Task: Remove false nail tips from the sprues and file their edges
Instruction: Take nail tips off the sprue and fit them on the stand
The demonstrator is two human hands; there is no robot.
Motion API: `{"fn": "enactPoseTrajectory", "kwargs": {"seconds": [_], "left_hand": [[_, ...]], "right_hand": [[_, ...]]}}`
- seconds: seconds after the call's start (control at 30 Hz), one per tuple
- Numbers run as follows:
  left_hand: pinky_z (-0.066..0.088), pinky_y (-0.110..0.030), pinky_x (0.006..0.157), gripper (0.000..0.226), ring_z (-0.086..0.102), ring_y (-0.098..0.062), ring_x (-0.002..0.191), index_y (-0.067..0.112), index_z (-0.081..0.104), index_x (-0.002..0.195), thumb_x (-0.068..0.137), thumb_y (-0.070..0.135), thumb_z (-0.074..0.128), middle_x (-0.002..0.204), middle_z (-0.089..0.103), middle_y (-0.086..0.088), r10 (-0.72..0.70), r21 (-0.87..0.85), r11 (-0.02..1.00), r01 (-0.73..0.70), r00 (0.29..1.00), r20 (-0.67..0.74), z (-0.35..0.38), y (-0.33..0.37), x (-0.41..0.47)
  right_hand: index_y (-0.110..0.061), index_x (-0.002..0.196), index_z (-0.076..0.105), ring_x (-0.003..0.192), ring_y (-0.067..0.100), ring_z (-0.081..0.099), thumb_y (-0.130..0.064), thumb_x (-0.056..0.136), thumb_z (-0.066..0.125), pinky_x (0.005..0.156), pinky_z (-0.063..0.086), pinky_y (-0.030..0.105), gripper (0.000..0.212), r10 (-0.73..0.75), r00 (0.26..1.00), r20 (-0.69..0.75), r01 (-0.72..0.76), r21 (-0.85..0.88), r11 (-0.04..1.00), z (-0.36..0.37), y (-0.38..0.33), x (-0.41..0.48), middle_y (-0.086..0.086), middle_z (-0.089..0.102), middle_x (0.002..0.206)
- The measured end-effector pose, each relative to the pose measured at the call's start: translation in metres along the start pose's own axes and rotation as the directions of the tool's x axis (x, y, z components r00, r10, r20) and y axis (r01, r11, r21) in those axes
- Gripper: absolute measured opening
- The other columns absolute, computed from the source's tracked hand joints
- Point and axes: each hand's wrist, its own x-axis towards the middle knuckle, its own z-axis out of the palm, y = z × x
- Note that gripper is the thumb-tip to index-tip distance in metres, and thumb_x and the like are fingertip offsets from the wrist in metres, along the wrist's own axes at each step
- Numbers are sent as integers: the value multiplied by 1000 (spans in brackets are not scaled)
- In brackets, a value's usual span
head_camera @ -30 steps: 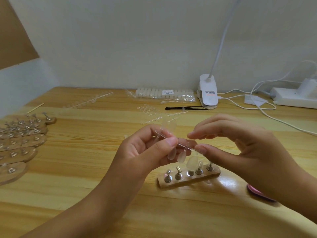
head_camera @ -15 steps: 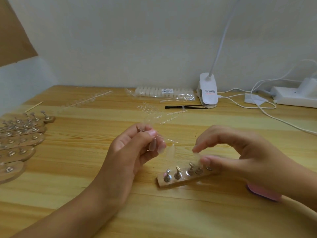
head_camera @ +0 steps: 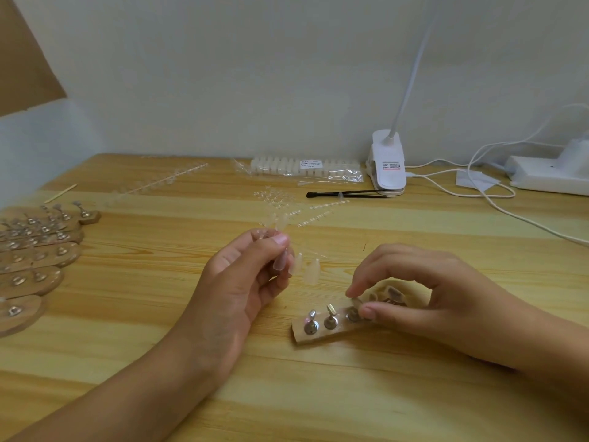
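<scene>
1. left hand (head_camera: 242,282): grip closed on the sprue (head_camera: 302,250), pinched between thumb and forefinger and held up above the table (head_camera: 127,314). clear nail tips (head_camera: 310,271) hang from the sprue, just right of the fingers.

2. right hand (head_camera: 424,295): grip closed on a loose tip (head_camera: 357,302), pinched between forefinger and thumb. the loose tip is at the third peg of the wooden holder (head_camera: 318,334), which lies flat on the table. contact between tip and peg cannot be told. the two left pegs (head_camera: 330,319) stand bare. the right end of the holder is under the arched hand, and detail there is unclear.

3. change: one second ago both hands held the sprue together, above the holder. half a second ago the hands had parted. now the right hand has come down onto the holder, and the left hand has carried the sprue up and to the left, apart from the right hand.

4. surroundings: a stack of holders (head_camera: 35,250) at the left edge. empty sprues (head_camera: 287,202) lie beyond the hands. a bag of tips (head_camera: 306,169), a black tool (head_camera: 347,193) and a clip lamp (head_camera: 387,164) sit near the wall.
</scene>
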Motion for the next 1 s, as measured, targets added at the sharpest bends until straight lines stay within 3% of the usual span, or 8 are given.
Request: {"fn": "enactPoseTrajectory", "kwargs": {"seconds": [0.27, 0.37, 0.47, 0.63, 0.73, 0.87, 0.93, 1.0], "left_hand": [[52, -16, 67, 11, 60, -3, 71, 29, 72, 70, 65, 38, 78, 73, 61, 9, 14, 47, 999, -14, 1000, -3, 1, -1, -2], [51, -18, 70, 14, 59, -2, 70, 30, 73, 72, 64, 41, 78, 73, 61, 9, 46, 110, 993, -45, 999, -6, 3, -2, -3], [47, -22, 77, 16, 56, -3, 71, 30, 72, 72, 65, 43, 77, 71, 59, 11, 107, 190, 976, -105, 994, 1, 6, -2, -6], [45, -8, 64, 8, 55, 4, 66, 31, 70, 71, 71, 37, 76, 67, 58, 19, 238, 272, 926, -261, 964, 116, 16, -1, -15], [45, -13, 63, 6, 55, 0, 67, 33, 70, 73, 74, 36, 75, 70, 58, 14, 263, 327, 893, -311, 947, 184, 19, -2, -21], [47, -21, 74, 7, 58, -8, 78, 36, 72, 83, 77, 41, 72, 80, 66, 9, 254, 431, 836, -340, 936, 245, 18, -3, -26], [50, -21, 77, 11, 64, -11, 84, 36, 76, 88, 80, 41, 69, 86, 71, 6, 243, 432, 838, -334, 937, 252, 18, -2, -27], [53, -19, 75, 13, 69, -11, 86, 37, 78, 87, 82, 41, 67, 88, 74, 6, 236, 425, 849, -314, 945, 228, 19, -1, -26]], "right_hand": [[-29, 98, 70, 103, 10, 61, -47, 80, 63, 85, 47, 29, 26, 49, 998, 29, -48, -34, 998, 1, -4, 0, -14, 66, 100], [-29, 107, 66, 112, 13, 59, -44, 84, 71, 91, 48, 27, 28, 63, 997, -54, -56, 120, 991, 2, -6, -2, -14, 65, 109], [-33, 103, 67, 112, 14, 60, -47, 81, 66, 92, 50, 27, 26, 82, 973, -217, -18, 282, 959, 2, -13, -1, -10, 67, 110], [-32, 101, 66, 113, 19, 59, -45, 82, 63, 90, 50, 26, 23, -8, 952, -307, 73, 203, 977, 6, -36, 8, -8, 64, 107], [-28, 95, 67, 115, 18, 59, -40, 82, 65, 90, 51, 27, 18, -37, 949, -313, 103, 197, 975, 8, -41, 9, -8, 64, 107], [-25, 86, 68, 115, 19, 59, -37, 81, 65, 90, 51, 34, 13, -44, 944, -328, 107, 176, 979, 7, -42, 8, -9, 62, 105], [-24, 86, 67, 114, 19, 60, -36, 82, 65, 90, 50, 32, 13, -74, 933, -352, 117, 100, 988, 5, -41, 8, -10, 62, 105], [-20, 86, 67, 109, 17, 60, -33, 84, 65, 90, 48, 29, 13, -190, 909, -370, 157, -117, 981, 3, -40, 6, -9, 61, 108]]}}
